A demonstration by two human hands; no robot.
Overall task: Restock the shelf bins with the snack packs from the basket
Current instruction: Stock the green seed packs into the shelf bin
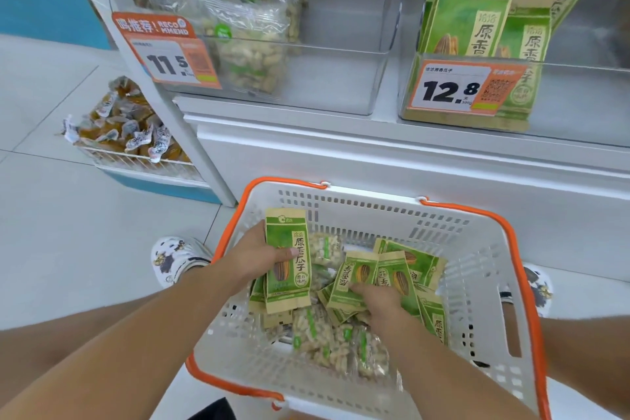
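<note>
- Head view: my left hand (254, 257) grips a green sunflower-seed pack (288, 259) upright, thumb across its front and fingers curled behind, raised just above the pile at the left side of the basket.
- My right hand (376, 302) is down among the packs in the white basket (477, 249), fingers curled onto a second green pack (354, 280) that lies tilted on the heap; I pinch its lower edge.
- More green packs (419, 266) lean toward the basket's right wall, and clear peanut packs (327, 337) lie at the bottom nearer to me.
- The basket has orange handles (521, 249) folded out along its rim and sits on the floor in front of the white shelf base, between my feet.
- Above, the right clear bin (579, 106) holds standing green seed packs (474, 17) behind a 12.8 price tag (456, 89).
- The left clear bin (341, 78) holds clear peanut bags (252, 44) at its left side, with an 11.5 price tag (174, 61) on the front.
- To the left, a low wire rack (136, 160) carries small wrapped snacks (126, 126).
</note>
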